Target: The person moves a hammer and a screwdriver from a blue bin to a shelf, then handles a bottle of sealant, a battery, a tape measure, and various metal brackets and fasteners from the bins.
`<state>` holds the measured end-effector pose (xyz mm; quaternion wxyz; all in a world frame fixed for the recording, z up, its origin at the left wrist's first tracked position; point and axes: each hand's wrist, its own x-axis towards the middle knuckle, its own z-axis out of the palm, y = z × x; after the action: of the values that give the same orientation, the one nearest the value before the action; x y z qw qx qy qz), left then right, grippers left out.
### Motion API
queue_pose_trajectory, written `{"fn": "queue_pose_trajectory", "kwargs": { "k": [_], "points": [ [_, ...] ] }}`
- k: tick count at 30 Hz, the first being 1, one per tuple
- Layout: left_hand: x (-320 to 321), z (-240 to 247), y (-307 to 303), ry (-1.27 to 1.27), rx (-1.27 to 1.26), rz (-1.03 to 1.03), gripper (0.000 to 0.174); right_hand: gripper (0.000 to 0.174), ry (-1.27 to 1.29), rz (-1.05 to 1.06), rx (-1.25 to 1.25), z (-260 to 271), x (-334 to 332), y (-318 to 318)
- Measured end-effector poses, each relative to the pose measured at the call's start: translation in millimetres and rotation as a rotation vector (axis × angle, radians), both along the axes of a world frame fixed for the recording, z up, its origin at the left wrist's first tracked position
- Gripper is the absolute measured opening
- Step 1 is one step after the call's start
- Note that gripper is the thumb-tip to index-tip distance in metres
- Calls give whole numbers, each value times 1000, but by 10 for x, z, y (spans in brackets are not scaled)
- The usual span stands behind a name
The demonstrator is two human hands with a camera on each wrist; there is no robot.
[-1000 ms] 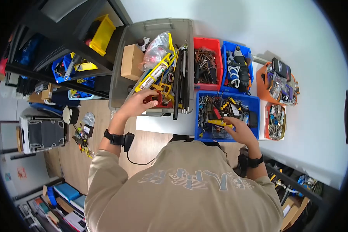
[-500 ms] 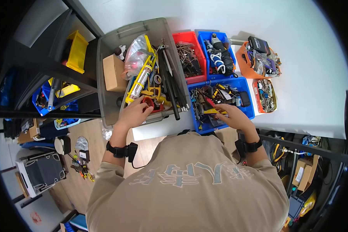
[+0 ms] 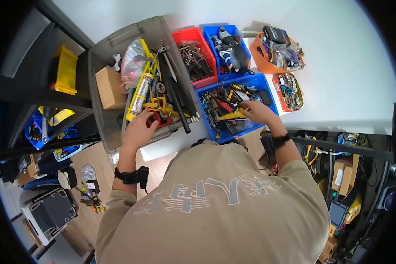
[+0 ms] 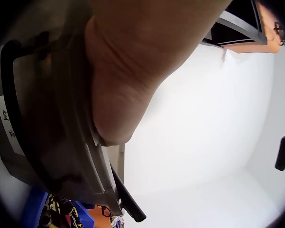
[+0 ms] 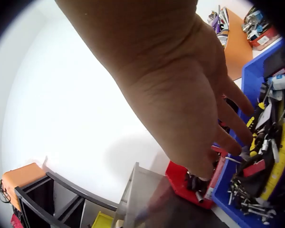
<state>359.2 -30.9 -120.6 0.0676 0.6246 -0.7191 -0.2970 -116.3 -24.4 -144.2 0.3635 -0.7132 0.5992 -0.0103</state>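
My left hand (image 3: pixel 138 132) lies over the front rim of a large grey bin (image 3: pixel 102 127), fingers loosely bent beside a red round part (image 3: pixel 154 118) and a yellow caulking gun with a white sealant tube (image 3: pixel 141 94). In the left wrist view its heel is at the rim (image 4: pixel 80 123) and the fingers are hidden. My right hand (image 3: pixel 262 113) hovers at a blue bin (image 3: pixel 270 94) of mixed tools, fingers relaxed and spread. Its fingertips come close to a long yellow tool (image 3: pixel 231 115); in the right wrist view nothing shows in the palm.
Black rods (image 3: pixel 176 97) stick out over the grey bin's front edge. Behind stand a red bin (image 3: pixel 210 66) of metal tools and another blue bin (image 3: pixel 211 31). An orange container (image 3: pixel 263 61) and a smaller red tin (image 3: pixel 290 109) stand right. Black shelving (image 3: pixel 35 88) rises at the left.
The view has swung right, so the bins appear further left. My left hand has stayed by the grey bin's front rim; my right hand has moved slightly further over the blue bin.
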Motion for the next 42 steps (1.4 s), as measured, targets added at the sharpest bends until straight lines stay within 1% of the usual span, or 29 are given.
{"fn": "queue_pose_trajectory", "kwargs": {
  "k": [2, 4, 5, 6, 8, 9, 11, 12, 14, 16, 18, 19, 20, 22, 23, 25, 26, 27, 28, 29, 30, 31, 32, 34, 35, 37, 38, 40, 42],
  "points": [
    [-15, -42, 10, 3, -36, 9, 46, 42, 334, 99, -96, -261, -123, -108],
    [-44, 28, 33, 37, -185, 36, 44, 43, 289, 104, -90, -477, -56, -228],
    [-92, 85, 60, 35, -243, 60, 38, 43, 251, 112, -89, -574, 8, -226],
    [-90, 69, 67, 29, -237, 59, 38, 43, 246, 112, -83, -632, 104, -209],
    [-66, 32, 65, 65, -399, 50, 31, 50, 280, 178, -211, -715, 337, -196],
    [-88, 41, 73, 125, -439, 94, 22, 50, 275, 182, -210, -754, 438, -198],
    [-103, 45, 78, 151, -462, 131, 20, 57, 341, 64, -360, -839, 574, -210],
    [-112, 54, 93, 182, -487, 165, 17, 57, 331, 75, -363, -903, 574, -232],
    [-156, 83, 150, 190, -559, 162, 15, 63, 366, -30, -300, -1018, 558, -309],
    [-217, 88, 215, 284, -604, 253, 13, 63, 365, 17, -237, -990, 530, -418],
    [-377, 77, 294, 299, -631, 300, 13, 55, 321, 158, -213, -989, 477, -484],
    [-527, 143, 336, 345, -635, 344, 14, 44, 302, 161, -279, -961, 470, -483],
    [-674, 191, 357, 390, -638, 388, 14, 44, 296, 172, -282, -985, 407, -533],
    [-967, 318, 366, 345, -682, 385, 13, 41, 120, 85, -275, -1083, 299, -573],
    [-1115, 389, 377, 307, -742, 336, 13, 41, 108, 100, -269, -1132, 223, -572],
    [-1508, 657, 379, 246, -845, 259, 10, 33, -99, 129, -289, -1185, -6, -584],
    [-1663, 730, 379, 234, -849, 268, 10, 29, -201, 142, -303, -1201, -135, -625],
    [-1800, 785, 381, 263, -849, 220, 8, 29, -228, 244, -366, -1363, -270, -646],
    [-1952, 863, 373, 291, -847, 172, 9, 29, -237, 258, -369, -1105, -334, -647],
    [-2121, 958, 358, 302, -829, 114, 12, 32, -451, 131, -150, -817, -449, -609],
    [-2245, 967, 337, 343, -734, 86, 12, 36, -655, 4, 77, -509, -537, -573],
    [-2375, 957, 317, 374, -577, 82, 13, 40, -778, -29, 169, -381, -637, -561],
    [-2516, 928, 296, 406, -420, 76, 14, 40, -781, -14, 169, -235, -692, -543],
    [-2872, 811, 244, 566, -188, 63, 21, 44, -1176, -41, 219, 78, -776, -486],
    [-3040, 785, 228, 564, -124, 50, 26, 47, -1263, -56, 248, 235, -797, -441],
    [-3330, 722, 165, 562, -60, 42, 34, 46, -1308, -46, 228, 360, -828, -383],
    [-3413, 699, 141, 561, -64, 41, 34, 46, -1352, -47, 213, 385, -851, -360],
    [-3540, 676, 82, 662, -69, 62, 31, 45, -1331, -25, 158, 389, -925, -356],
    [-3593, 664, 17, 661, -53, 72, 28, 45, -1231, -42, 105, 358, -989, -347]
  ]
}}
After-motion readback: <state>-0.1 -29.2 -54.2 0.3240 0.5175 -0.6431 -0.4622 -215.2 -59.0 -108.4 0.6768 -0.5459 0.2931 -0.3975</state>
